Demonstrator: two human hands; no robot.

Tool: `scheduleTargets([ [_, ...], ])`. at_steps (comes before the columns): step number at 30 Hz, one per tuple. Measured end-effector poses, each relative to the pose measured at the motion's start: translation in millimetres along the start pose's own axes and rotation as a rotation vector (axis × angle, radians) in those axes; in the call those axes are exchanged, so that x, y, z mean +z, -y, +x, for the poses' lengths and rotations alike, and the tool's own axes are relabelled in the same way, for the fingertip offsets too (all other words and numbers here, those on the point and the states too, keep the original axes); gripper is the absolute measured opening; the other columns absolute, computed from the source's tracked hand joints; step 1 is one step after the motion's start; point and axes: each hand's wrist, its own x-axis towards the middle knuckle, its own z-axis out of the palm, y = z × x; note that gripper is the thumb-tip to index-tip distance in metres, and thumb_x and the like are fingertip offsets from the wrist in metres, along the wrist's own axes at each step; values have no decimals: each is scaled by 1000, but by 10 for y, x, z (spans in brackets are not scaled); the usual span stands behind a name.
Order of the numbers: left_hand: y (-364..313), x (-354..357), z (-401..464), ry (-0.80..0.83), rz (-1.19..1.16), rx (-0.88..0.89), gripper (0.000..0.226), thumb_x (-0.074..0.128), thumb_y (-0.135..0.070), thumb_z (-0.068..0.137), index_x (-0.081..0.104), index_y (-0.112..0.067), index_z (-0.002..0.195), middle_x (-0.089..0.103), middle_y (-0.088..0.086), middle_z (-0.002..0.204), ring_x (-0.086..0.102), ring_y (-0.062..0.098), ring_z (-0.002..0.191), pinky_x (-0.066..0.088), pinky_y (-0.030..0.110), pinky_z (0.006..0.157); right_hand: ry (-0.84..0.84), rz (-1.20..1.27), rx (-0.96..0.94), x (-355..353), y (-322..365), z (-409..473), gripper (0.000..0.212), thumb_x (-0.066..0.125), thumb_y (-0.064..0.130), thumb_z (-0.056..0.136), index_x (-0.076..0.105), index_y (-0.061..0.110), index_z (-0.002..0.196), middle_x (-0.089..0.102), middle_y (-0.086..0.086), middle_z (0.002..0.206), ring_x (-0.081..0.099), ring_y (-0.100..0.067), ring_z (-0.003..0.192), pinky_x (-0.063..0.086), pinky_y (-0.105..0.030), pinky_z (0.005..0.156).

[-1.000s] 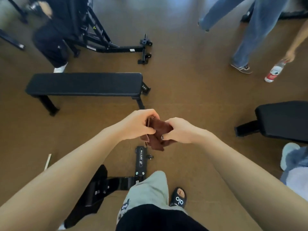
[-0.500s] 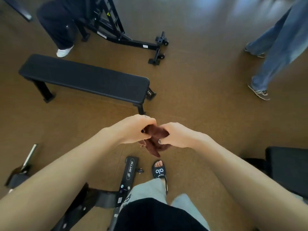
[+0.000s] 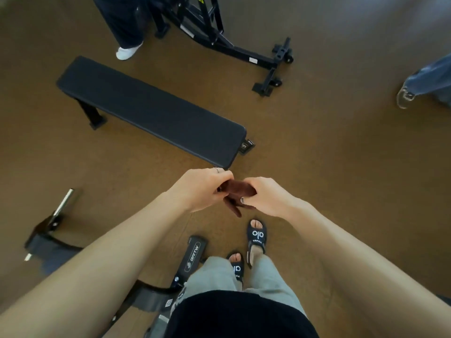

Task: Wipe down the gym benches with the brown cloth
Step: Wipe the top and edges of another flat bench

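Between my left hand [image 3: 199, 189] and right hand [image 3: 266, 196], both pinching one brown cloth [image 3: 238, 191], one flat bench [image 3: 151, 111] lies just ahead, closer than before.

Gym: flat black bench [image 3: 151, 113], steel equipment frame [image 3: 227, 42], brown floor [image 3: 329, 147].

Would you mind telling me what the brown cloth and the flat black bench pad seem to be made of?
Brown cloth: soft, fuzzy fabric, likely terry or microfibre; it bunches limply between both hands. Flat black bench pad: matte padded vinyl or leatherette, judging by its smooth, dull surface and rounded edges.
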Motion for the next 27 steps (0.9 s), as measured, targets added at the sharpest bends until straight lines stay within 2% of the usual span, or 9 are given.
scheduleTargets([
  [2, 121, 17, 205, -34, 48, -2, 15, 61, -35, 99, 60, -28, 113, 64, -10, 100, 64, 13, 83, 50, 26, 68, 1, -5, 1, -90, -54, 259, 16, 67, 18, 95, 69, 23, 110, 72, 4, 98, 68, -15, 87, 53, -26, 72],
  [5, 302, 54, 490, -41, 84, -58, 16, 59, -35, 99, 59, -26, 112, 62, -6, 97, 65, 20, 82, 53, 34, 65, 2, 40, 40, -178, -114, 575, 19, 67, 16, 95, 69, 23, 112, 72, 5, 100, 66, -12, 88, 45, -19, 67],
  [9, 673, 138, 824, -35, 63, -205, 16, 51, -30, 100, 55, -23, 113, 61, -2, 102, 66, 27, 90, 41, 34, 61, 16, 82, 128, -252, -168, 1071, 18, 69, 18, 94, 68, 25, 111, 72, 6, 101, 67, -14, 92, 50, -23, 72],
  [11, 961, 186, 948, -53, -2, -297, 21, 47, -28, 103, 53, -24, 122, 64, -2, 108, 68, 25, 92, 44, 33, 64, 13, 119, 180, -270, -177, 1343, 20, 69, 21, 95, 68, 25, 115, 72, 5, 104, 68, -14, 95, 50, -20, 69],
  [15, 1700, 320, 1205, -23, -150, -476, 40, 48, -31, 105, 43, -31, 145, 61, -4, 134, 66, 19, 104, 40, 27, 71, -108, 178, 287, -274, -175, 1977, 21, 66, 22, 98, 67, 24, 118, 71, 4, 104, 68, -15, 94, 51, -26, 72],
  [18, 2269, 505, 1432, -1, -216, -526, 45, 47, -30, 106, 38, -31, 150, 57, 0, 141, 69, 19, 100, 45, 29, 74, -295, 160, 321, -209, -129, 2498, 22, 62, 22, 101, 64, 22, 123, 71, 3, 105, 67, -16, 92, 51, -28, 74],
  [22, 2861, 860, 1752, -26, -235, -511, 47, 48, -30, 106, 38, -29, 152, 57, 2, 140, 68, 21, 98, 46, 29, 74, -615, 200, 278, 17, -162, 3157, 37, 60, 18, 103, 56, 22, 140, 71, 1, 122, 67, -19, 108, 54, -37, 98],
  [24, 3069, 1081, 1933, -78, -225, -503, 48, 50, -30, 106, 40, -27, 153, 56, 1, 143, 66, 20, 107, 47, 28, 79, -749, 78, 187, 223, -322, 3511, 46, 61, 14, 102, 51, 20, 147, 65, 0, 137, 60, -19, 126, 48, -39, 110],
  [27, 3372, 1526, 2228, -191, -230, -478, 48, 53, -31, 105, 45, -24, 152, 55, 2, 146, 62, 20, 118, 51, 31, 95, -690, -218, 120, 721, -725, 4016, 62, 63, 7, 97, 42, 12, 155, 46, -12, 158, 39, -31, 148, 33, -47, 122],
])
